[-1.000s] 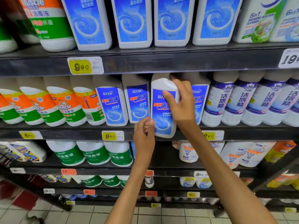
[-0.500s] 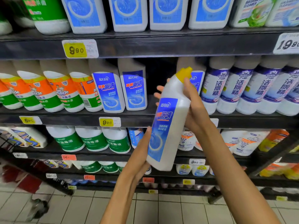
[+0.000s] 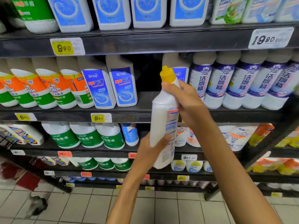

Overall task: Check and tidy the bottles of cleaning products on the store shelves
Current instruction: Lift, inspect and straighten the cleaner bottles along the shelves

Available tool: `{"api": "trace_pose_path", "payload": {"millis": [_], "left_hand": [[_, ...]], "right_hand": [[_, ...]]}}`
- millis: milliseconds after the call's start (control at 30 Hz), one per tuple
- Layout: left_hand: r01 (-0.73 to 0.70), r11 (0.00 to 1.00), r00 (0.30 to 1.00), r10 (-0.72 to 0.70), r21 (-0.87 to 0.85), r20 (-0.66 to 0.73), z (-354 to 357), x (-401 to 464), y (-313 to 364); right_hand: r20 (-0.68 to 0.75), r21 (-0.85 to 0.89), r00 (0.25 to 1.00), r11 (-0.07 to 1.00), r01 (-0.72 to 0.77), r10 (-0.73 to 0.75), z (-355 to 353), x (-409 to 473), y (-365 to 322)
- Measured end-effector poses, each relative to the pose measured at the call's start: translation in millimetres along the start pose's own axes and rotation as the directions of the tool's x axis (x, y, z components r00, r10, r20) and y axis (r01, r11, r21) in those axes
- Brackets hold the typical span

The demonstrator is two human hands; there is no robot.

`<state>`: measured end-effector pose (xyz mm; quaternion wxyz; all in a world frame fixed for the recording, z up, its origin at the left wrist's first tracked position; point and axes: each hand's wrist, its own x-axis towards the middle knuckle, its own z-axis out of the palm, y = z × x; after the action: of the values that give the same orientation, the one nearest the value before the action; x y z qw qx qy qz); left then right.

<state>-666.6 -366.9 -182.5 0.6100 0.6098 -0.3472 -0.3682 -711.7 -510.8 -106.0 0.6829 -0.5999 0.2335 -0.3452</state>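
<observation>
A white toilet-cleaner bottle (image 3: 162, 117) with a yellow cap (image 3: 167, 74) is held upright in front of the middle shelf (image 3: 145, 117). It is turned so its side and back label face me. My right hand (image 3: 186, 101) grips its neck and shoulder. My left hand (image 3: 152, 149) holds its lower body from the left. Two matching blue-label bottles (image 3: 110, 88) stand on the shelf to the left. A dark gap (image 3: 148, 73) lies between them and another blue-label bottle (image 3: 179, 73).
Purple-label bottles (image 3: 242, 81) fill the shelf's right side, orange-and-green bottles (image 3: 40, 89) its left. Large blue-label jugs (image 3: 113, 12) stand on the shelf above. Green-label bottles (image 3: 90, 138) sit below. A cart's wheel (image 3: 37, 206) rests on the tiled floor at lower left.
The bottle came off the middle shelf, leaving a gap. Since then it has been stood more upright and rotated, so its blue front label now faces away.
</observation>
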Motion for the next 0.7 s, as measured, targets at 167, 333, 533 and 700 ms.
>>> {"api": "trace_pose_path", "payload": {"millis": [167, 333, 533, 700], "left_hand": [[0.187, 0.927, 0.945, -0.08, -0.325, 0.316, -14.2, -7.6, -11.1], [0.181, 0.939, 0.97, -0.122, -0.292, 0.21, -15.7, -12.4, -20.1], [0.103, 0.988, 0.985, -0.117, -0.114, -0.126, -24.2, -3.9, -20.7], [0.311, 0.815, 0.95, -0.246, -0.489, 0.194, -48.6, -4.8, -19.4]], "right_hand": [[0.386, 0.354, 0.92, 0.91, -0.217, 0.07, -17.4, -12.6, 5.4], [0.336, 0.354, 0.942, 0.924, -0.142, 0.016, -10.6, -19.7, 6.7], [0.126, 0.249, 0.992, 0.968, -0.031, -0.001, 11.9, -17.1, 7.3], [0.192, 0.205, 0.981, 0.978, -0.047, 0.007, 35.9, -5.2, 9.7]]}}
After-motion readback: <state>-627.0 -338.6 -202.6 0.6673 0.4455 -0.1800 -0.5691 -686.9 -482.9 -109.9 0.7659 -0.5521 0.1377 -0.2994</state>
